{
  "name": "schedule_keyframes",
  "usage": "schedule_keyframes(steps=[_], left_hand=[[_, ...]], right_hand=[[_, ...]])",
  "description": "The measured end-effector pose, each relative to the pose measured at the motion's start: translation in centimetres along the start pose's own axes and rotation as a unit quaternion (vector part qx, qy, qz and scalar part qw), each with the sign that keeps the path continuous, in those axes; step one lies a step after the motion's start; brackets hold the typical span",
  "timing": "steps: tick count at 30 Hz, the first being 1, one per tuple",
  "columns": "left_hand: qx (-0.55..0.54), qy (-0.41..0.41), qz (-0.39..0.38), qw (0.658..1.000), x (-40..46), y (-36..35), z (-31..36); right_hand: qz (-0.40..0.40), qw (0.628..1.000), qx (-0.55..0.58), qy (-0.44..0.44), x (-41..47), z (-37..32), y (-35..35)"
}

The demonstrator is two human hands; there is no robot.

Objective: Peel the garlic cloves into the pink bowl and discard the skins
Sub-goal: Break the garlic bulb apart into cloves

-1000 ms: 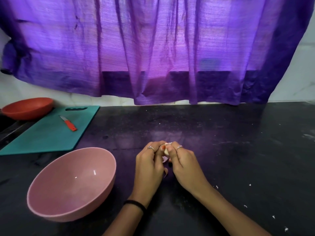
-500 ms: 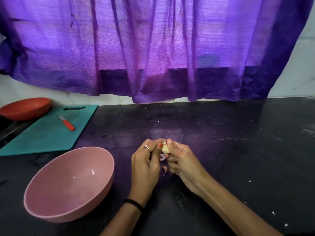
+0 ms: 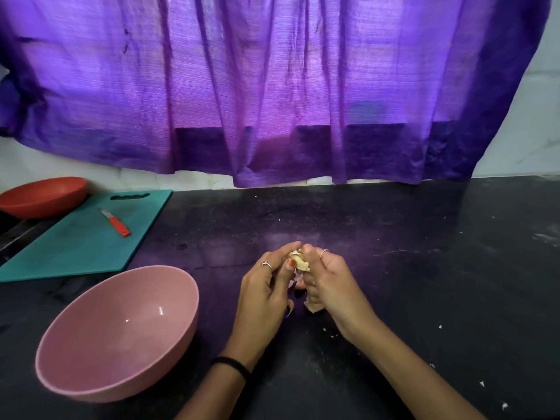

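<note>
Fingers (image 3: 307, 253) of both hands pinch garlic clove (image 3: 300, 262); no writing legible

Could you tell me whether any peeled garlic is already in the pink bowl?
No, the pink bowl shows only its bare inside, and the garlic clove is held between both hands above the counter.

garlic clove: a pale yellowish clove (image 3: 299, 261) with papery skin partly loose, pinched between the fingertips of the left hand (image 3: 263, 294) and the right hand (image 3: 332, 284), held above the counter, to the right of the pink bowl and apart from it.
pink bowl: a round, matte pink bowl (image 3: 91, 380), upright with its mouth tilted slightly toward the camera, nothing visible inside.
skins: small whitish-pink scraps (image 3: 291, 283) hang or lie just below the clove, between the two hands, right of the pink bowl.
</note>
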State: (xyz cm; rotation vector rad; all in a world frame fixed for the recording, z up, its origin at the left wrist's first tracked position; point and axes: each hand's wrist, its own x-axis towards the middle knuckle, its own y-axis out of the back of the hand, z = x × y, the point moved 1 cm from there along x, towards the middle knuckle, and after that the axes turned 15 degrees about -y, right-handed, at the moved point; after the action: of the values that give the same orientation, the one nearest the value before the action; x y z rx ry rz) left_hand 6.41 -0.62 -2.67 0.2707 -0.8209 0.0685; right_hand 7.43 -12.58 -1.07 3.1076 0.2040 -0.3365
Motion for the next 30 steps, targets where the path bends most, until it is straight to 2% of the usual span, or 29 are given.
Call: schedule_keyframes(steps=[2, 5, 10, 13, 23, 25, 27, 30], left_hand=[[-0.011, 0.02, 0.02, 1.0, 0.1, 0.0, -0.2], [-0.042, 0.056, 0.05, 0.996, 0.4, 0.2, -0.1], [-0.129, 0.134, 0.043, 0.982, 0.4, 0.1, -0.2], [-0.171, 0.156, 0.043, 0.972, 0.3, 0.2, -0.3], [-0.194, 0.157, 0.039, 0.968, 0.2, 0.2, -0.7], [-0.187, 0.155, 0.042, 0.969, 0.3, 0.2, -0.8], [-0.182, 0.157, 0.042, 0.97, 0.4, 0.3, -0.9], [-0.172, 0.169, 0.054, 0.969, 0.2, 0.2, -1.3]], right_hand=[[0.072, 0.99, -0.096, 0.069, 0.2, 0.2, 0.2], [0.154, 0.942, -0.251, 0.16, 0.4, 0.3, 0.4], [0.145, 0.901, -0.365, 0.183, 0.3, 0.6, 0.4], [0.132, 0.899, -0.371, 0.189, 0.1, 0.6, 0.4], [0.141, 0.963, -0.199, 0.111, 0.3, 0.1, 0.6], [0.183, 0.955, -0.204, 0.115, 0.5, -0.2, 1.1], [0.219, 0.931, -0.263, 0.127, 1.1, 0.1, 1.8], [0.219, 0.903, -0.357, 0.102, 2.0, 0.7, 2.2]])
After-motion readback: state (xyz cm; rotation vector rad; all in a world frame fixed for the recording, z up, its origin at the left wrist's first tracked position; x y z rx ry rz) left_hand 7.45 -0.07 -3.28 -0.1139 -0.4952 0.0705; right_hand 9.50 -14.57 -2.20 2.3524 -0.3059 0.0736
